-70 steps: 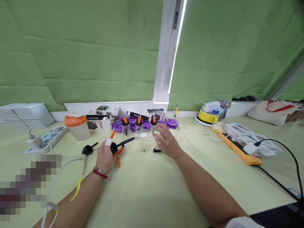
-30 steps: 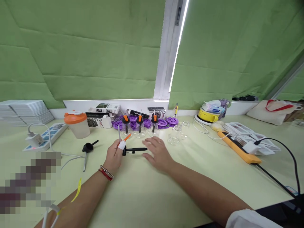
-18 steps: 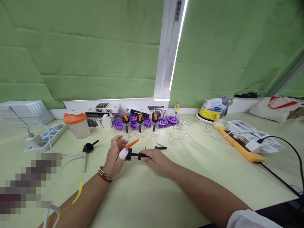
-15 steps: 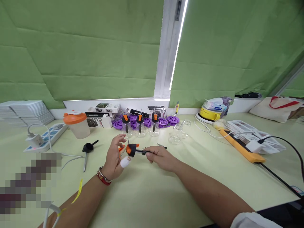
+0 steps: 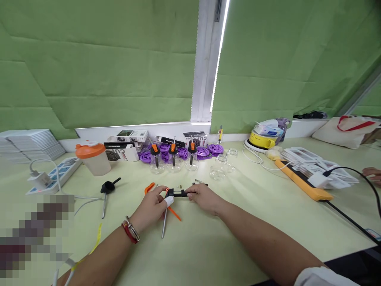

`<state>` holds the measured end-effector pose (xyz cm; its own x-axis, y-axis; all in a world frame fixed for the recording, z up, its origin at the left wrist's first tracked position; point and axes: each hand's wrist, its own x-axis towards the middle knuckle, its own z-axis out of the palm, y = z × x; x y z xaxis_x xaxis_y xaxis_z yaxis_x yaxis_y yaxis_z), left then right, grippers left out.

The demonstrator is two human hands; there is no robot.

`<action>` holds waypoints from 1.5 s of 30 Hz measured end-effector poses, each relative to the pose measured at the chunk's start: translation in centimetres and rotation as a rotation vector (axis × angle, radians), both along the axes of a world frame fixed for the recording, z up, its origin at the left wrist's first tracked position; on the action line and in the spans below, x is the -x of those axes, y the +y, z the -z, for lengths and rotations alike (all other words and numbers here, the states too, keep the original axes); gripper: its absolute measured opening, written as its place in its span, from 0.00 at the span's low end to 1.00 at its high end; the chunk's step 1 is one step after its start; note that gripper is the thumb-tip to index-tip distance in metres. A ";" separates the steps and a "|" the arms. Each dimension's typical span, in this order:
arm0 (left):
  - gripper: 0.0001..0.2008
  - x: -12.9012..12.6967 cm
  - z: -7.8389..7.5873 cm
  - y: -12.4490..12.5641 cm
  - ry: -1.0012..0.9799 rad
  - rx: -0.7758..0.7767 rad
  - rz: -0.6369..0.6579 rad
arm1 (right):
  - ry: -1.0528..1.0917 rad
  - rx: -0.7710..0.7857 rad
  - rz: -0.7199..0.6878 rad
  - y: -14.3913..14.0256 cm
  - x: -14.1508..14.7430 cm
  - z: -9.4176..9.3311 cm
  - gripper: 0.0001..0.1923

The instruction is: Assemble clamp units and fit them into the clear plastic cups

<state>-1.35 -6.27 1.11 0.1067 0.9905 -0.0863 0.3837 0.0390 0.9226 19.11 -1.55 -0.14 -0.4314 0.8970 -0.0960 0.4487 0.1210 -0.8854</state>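
My left hand [image 5: 153,206], one finger wrapped in white, is closed on a black-and-orange pump head [image 5: 170,193]. A metal tube [image 5: 164,226] and an orange strip [image 5: 174,213] stick out below it toward me. My right hand [image 5: 204,197] pinches the end of a black rod-like part [image 5: 180,194] that meets the head. An orange piece [image 5: 149,188] lies just behind my left hand. By my right fingers are a small spring [image 5: 200,181] and a tiny brass-coloured piece [image 5: 180,186].
Three glass bottles with orange-black tops [image 5: 174,159] stand before purple round parts [image 5: 216,149]. Several clear glass pieces [image 5: 218,172] are to their right. On the left are a black cup-like part [image 5: 107,187] and a shaker [image 5: 94,159]. Another person's hand [image 5: 372,174] shows far right.
My left hand has closed around the pump head, which has turned so its metal tube points down toward me. My right hand keeps its pinch. Another person's hand has appeared at the right edge.
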 end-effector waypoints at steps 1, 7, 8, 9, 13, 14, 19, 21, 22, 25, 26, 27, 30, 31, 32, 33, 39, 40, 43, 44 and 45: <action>0.17 0.1 0.2 0.2 0.010 0.005 -0.006 | -0.013 -0.033 -0.004 0.1 0.2 0.6 0.11; 0.12 0.6 1.0 1.1 -0.003 -0.053 -0.060 | -0.039 -0.259 0.054 0.5 0.8 3.3 0.14; 0.11 0.6 1.0 1.2 0.002 -0.049 -0.055 | -0.045 -0.272 0.054 0.5 0.9 3.4 0.15; 0.10 0.5 1.1 1.2 0.009 -0.049 -0.048 | -0.052 -0.282 0.055 0.5 0.9 3.5 0.15; 0.09 0.2 2.1 1.4 0.030 -0.176 -0.094 | -0.078 -0.306 0.067 0.5 1.1 3.5 0.15; 0.09 0.1 2.4 1.4 0.033 -0.218 -0.122 | -0.087 -0.309 0.067 0.6 1.2 3.6 0.15; 0.09 -0.2 3.5 1.6 0.091 -0.261 -0.164 | -0.130 -0.332 0.051 0.7 1.7 3.9 0.16; 0.09 -0.3 3.7 1.6 0.112 -0.251 -0.180 | -0.145 -0.342 0.043 0.8 1.9 4.1 0.16; 0.09 -0.3 3.7 1.6 0.128 -0.243 -0.192 | -0.155 -0.348 0.038 0.9 2.0 4.1 0.16; 0.10 -0.4 3.6 1.5 0.193 -0.205 -0.218 | -0.197 -0.358 0.027 1.0 2.3 4.1 0.13; 0.10 -0.4 3.5 1.5 0.213 -0.193 -0.217 | -0.208 -0.361 0.026 1.1 2.3 4.0 0.12; 0.11 -0.4 3.4 1.5 0.230 -0.184 -0.214 | -0.211 -0.362 0.029 1.1 2.3 4.0 0.12; 0.12 -0.5 3.2 1.4 0.278 -0.167 -0.206 | -0.204 -0.361 0.033 1.1 2.4 3.8 0.13; 0.12 -0.5 3.1 1.4 0.296 -0.158 -0.202 | -0.209 -0.354 0.028 1.1 2.4 3.8 0.13; 0.12 -0.5 3.0 1.3 0.317 -0.146 -0.198 | -0.219 -0.344 0.023 1.1 2.4 3.7 0.13; 0.13 -0.5 2.9 1.3 0.338 -0.133 -0.193 | -0.229 -0.336 0.020 1.1 2.4 3.7 0.12; 0.13 -0.3 3.0 1.4 0.385 -0.100 -0.194 | -0.221 -0.327 0.023 1.2 2.5 3.6 0.11; 0.13 -0.3 3.1 1.5 0.388 -0.094 -0.197 | -0.217 -0.327 0.020 1.3 2.5 3.6 0.10; 0.12 -0.2 3.4 1.5 0.388 -0.084 -0.198 | -0.204 -0.334 0.022 1.2 2.5 3.5 0.12; 0.12 -0.2 3.4 1.5 0.386 -0.086 -0.197 | -0.204 -0.335 0.021 1.2 2.5 3.5 0.12; 0.12 -0.2 3.4 1.5 0.386 -0.090 -0.195 | -0.205 -0.335 0.018 1.2 2.5 3.5 0.12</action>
<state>-1.11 -4.76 -2.31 -0.1064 0.9943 0.0049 0.6940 0.0707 0.7165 16.62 -0.30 -3.67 -0.4181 0.9003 0.1211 0.6167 0.3792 -0.6898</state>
